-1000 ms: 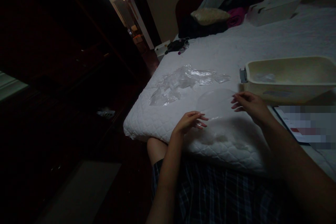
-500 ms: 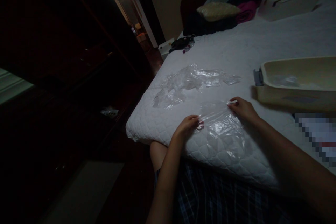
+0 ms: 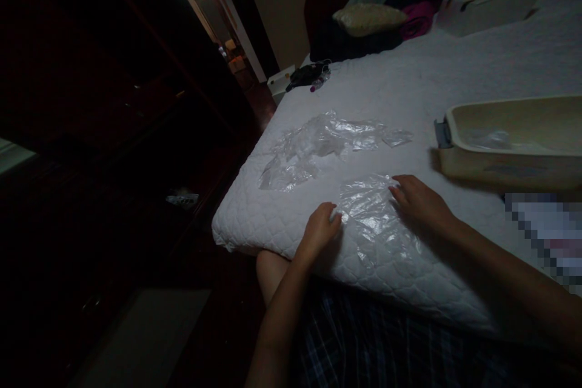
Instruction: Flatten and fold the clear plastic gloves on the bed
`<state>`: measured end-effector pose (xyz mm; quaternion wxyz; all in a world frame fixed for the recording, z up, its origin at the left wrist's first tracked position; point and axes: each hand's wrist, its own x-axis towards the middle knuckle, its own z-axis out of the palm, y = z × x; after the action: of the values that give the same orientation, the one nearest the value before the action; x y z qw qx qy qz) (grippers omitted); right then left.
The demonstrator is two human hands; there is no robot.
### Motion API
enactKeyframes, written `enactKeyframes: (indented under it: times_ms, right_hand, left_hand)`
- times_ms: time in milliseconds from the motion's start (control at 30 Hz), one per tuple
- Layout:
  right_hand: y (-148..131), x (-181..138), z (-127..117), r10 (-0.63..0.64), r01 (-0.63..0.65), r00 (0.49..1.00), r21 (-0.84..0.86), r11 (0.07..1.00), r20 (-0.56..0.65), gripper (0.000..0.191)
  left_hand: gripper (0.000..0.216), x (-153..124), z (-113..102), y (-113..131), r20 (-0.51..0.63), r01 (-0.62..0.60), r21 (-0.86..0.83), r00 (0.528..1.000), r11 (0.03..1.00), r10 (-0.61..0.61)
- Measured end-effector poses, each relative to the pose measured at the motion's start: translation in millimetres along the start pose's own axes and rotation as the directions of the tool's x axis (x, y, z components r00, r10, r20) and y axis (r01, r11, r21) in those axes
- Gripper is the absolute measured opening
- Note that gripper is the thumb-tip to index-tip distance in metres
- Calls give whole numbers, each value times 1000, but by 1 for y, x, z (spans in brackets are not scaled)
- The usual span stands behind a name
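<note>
A: Where's the film (image 3: pixel 375 215)?
B: On the bed (image 3: pixel 268 215), near its close edge, between the hands. Clear, wrinkled, glossy. Twelve is the top of the view, film at the dial's centre.
A: The hands, then?
B: Left hand (image 3: pixel 322 227) at nine, fingertips at the film's left side. Right hand (image 3: pixel 418 199) at two, fingertips by the far right corner.
A: Which is nearer?
B: Right, slightly, by the look of it. Its fingertips reach that corner; left seems only to meet the side. Margin is small.
A: Long axis?
B: Roughly eleven to five, far end level with the fingers, the rest trailing towards the wearer. Far edge spans the gap between the hands.
A: Grip?
B: Fingers half curled on both. Cannot tell whether either pinches the film or merely touches it; light too poor.
A: Neighbours?
B: Crumpled heap (image 3: pixel 327 133) of clear plastic at eleven, apart from the film. Tub (image 3: pixel 473 170) at two, beyond the right hand.
</note>
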<state>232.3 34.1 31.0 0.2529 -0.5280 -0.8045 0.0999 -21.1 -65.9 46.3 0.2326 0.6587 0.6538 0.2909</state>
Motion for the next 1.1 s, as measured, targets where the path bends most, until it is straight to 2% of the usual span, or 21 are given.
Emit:
enactKeyframes:
  times_ms: [67,133,233,300,467,600,800,967,1100]
  right_hand:
    - [-4,-23,6,-135,136,991,-71,988,20,52]
    - [-1,-41,15,-204,210,977,-135,968,63,59]
    - [11,-57,27,-220,243,966,-190,951,135,64]
    - [19,-61,32,-243,273,955,-194,942,168,65]
    - [24,-62,34,-254,280,956,-202,938,148,67]
    - [22,-61,32,-251,274,957,-166,947,144,67]
    - [28,-60,36,-201,216,971,-111,970,126,65]
    - [43,-54,45,-126,129,986,-23,991,112,57]
    - [53,-51,46,-142,140,982,25,990,125,55]
  left_hand:
    - [38,4,1,6,-12,-139,217,989,966,145]
    - [44,11,6,7,79,-274,343,961,898,264]
    - [52,20,20,-3,210,-378,425,925,823,316]
    - [52,22,29,-13,222,-388,449,921,805,321]
    - [51,18,42,-28,125,-375,443,925,815,358]
    - [55,18,43,-27,89,-368,366,928,855,361]
    - [58,20,43,-27,108,-361,231,932,903,345]
    - [58,19,43,-27,111,-350,238,937,906,332]
    - [54,19,41,-28,121,-367,228,930,902,348]
